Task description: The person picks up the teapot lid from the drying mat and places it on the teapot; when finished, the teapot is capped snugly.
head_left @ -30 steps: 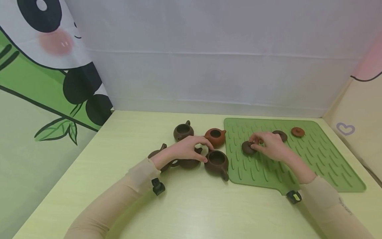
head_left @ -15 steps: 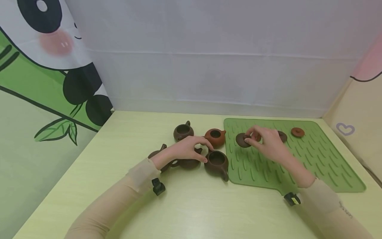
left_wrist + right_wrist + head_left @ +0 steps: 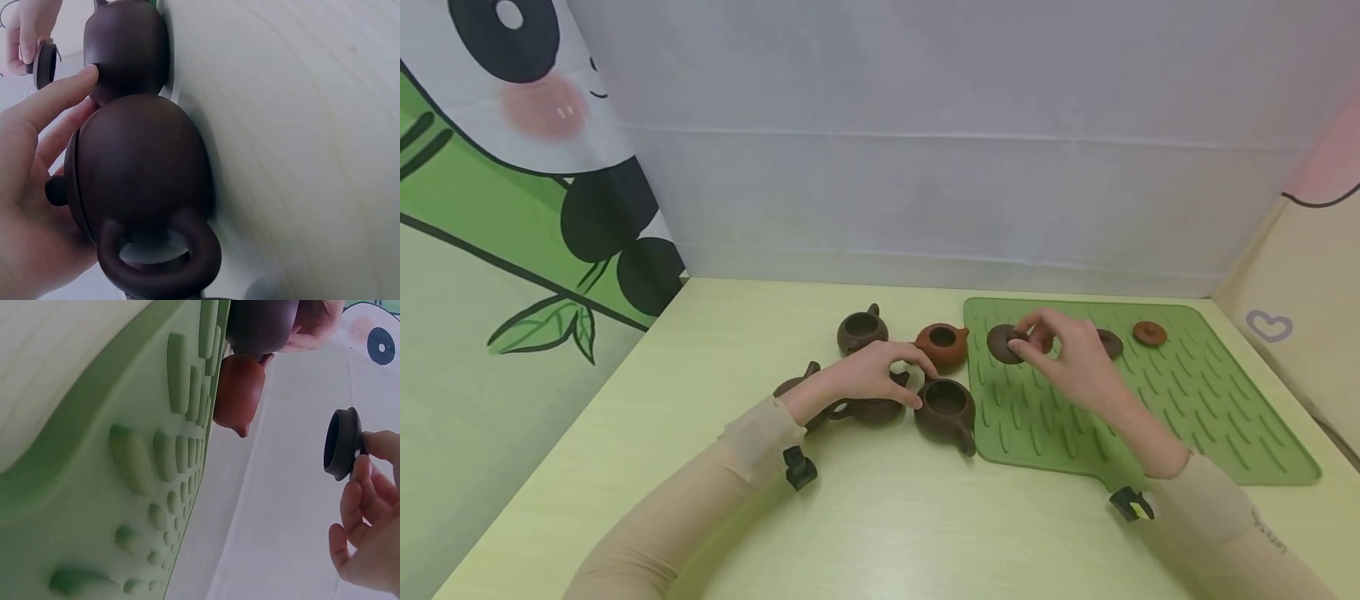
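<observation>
Dark lid (image 3: 1002, 344) hung over the green mat (image 3: 1232, 408), pinched by its knob (image 3: 29, 67) in the right hand (image 3: 1071, 358), probably keeping its underside (image 3: 332, 441) free; to that hand's left, the left hand (image 3: 880, 371) gripped an open teapot (image 3: 937, 425), apparently steadying it.

Head view: a pale table (image 3: 880, 525) with faint wood grain spans the lower frame. Behind it, a light grey sheet (image 3: 925, 208), creased horizontally, fills the upper centre. A printed panel (image 3: 475, 433) along the left edge bears a black eye (image 3: 538, 50), pink cheek (image 3: 542, 114) and green leaves (image 3: 542, 327). At right, a cream panel (image 3: 1307, 267) shows a lilac heart outline (image 3: 1252, 324) below a pink patch (image 3: 1333, 154).
</observation>
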The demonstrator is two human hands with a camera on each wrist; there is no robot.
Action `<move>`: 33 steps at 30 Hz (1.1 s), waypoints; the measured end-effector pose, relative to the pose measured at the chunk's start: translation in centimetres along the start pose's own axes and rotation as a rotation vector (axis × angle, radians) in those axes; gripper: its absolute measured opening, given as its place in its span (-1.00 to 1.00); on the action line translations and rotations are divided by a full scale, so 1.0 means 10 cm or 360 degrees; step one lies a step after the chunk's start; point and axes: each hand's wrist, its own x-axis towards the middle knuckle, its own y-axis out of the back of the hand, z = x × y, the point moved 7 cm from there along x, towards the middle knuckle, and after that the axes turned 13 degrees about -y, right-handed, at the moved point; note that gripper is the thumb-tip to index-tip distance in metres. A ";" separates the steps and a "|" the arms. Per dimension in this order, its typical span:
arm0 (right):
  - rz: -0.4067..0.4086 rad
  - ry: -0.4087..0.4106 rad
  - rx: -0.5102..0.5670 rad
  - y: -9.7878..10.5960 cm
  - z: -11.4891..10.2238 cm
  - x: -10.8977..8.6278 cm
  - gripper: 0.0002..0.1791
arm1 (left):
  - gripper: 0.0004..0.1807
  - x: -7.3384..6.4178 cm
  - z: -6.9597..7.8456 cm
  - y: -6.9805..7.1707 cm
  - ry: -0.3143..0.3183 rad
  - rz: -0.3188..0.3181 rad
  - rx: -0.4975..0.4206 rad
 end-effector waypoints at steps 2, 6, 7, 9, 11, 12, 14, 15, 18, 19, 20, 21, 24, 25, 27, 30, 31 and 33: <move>0.0012 -0.0013 0.0036 0.00 -0.01 -0.01 -0.88 | -0.59 0.00 -0.01 0.00 0.0000 0.0001 0.0000; 0.0010 -0.0025 0.0113 -0.02 -0.05 -0.03 -0.88 | -0.58 0.01 -0.01 0.00 0.0000 -0.0001 0.0000; 0.0006 -0.0026 0.0128 -0.03 -0.06 -0.03 -0.88 | -0.58 0.01 -0.01 0.00 0.0003 -0.0003 -0.0002; 0.0002 -0.0028 0.0142 -0.04 -0.08 -0.04 -0.88 | -0.58 0.01 -0.01 0.00 0.0005 -0.0007 -0.0005; 0.0004 -0.0028 0.0163 -0.05 -0.11 -0.05 -0.88 | -0.58 0.01 -0.01 0.00 0.0010 -0.0007 -0.0009; 0.0008 -0.0032 0.0170 -0.06 -0.12 -0.06 -0.88 | -0.58 0.01 -0.01 0.00 0.0015 -0.0007 -0.0011; 0.0013 -0.0036 0.0178 -0.07 -0.15 -0.07 -0.87 | -0.58 0.01 0.00 0.00 0.0025 -0.0006 -0.0013; 0.0011 -0.0045 0.0183 -0.08 -0.16 -0.07 -0.86 | -0.58 0.01 -0.01 0.00 0.0029 -0.0006 -0.0015; 0.0011 -0.0052 0.0184 -0.10 -0.18 -0.08 -0.85 | -0.58 0.01 -0.01 0.00 0.0030 -0.0006 -0.0011; 0.0011 -0.0046 0.0181 -0.11 -0.19 -0.08 -0.85 | -0.58 0.00 -0.01 0.00 0.0030 -0.0006 -0.0011; 0.0009 -0.0043 0.0179 -0.11 -0.20 -0.08 -0.85 | -0.58 0.00 0.00 0.01 0.0030 -0.0004 -0.0015; 0.0013 -0.0032 0.0178 -0.12 -0.22 -0.08 -0.85 | -0.58 0.00 0.00 0.01 0.0030 -0.0006 -0.0016; 0.0022 0.0008 0.0186 -0.14 -0.26 -0.09 -0.85 | -0.58 -0.01 0.01 0.02 0.0039 -0.0010 -0.0028; 0.0031 0.0019 0.0184 -0.15 -0.27 -0.10 -0.85 | -0.58 -0.01 0.01 0.02 0.0037 -0.0013 -0.0027; 0.0048 0.0021 0.0185 -0.16 -0.29 -0.11 -0.84 | -0.57 -0.01 0.01 0.02 0.0035 -0.0017 -0.0028; 0.0064 0.0015 0.0189 -0.18 -0.32 -0.12 -0.84 | -0.57 -0.02 0.01 0.03 0.0026 -0.0016 -0.0029; 0.0066 0.0014 0.0195 -0.19 -0.32 -0.12 -0.83 | -0.57 -0.02 0.01 0.03 0.0023 -0.0015 -0.0028; 0.0054 0.0019 0.0218 -0.22 -0.33 -0.13 -0.82 | -0.58 -0.02 0.00 0.03 0.0021 -0.0012 -0.0030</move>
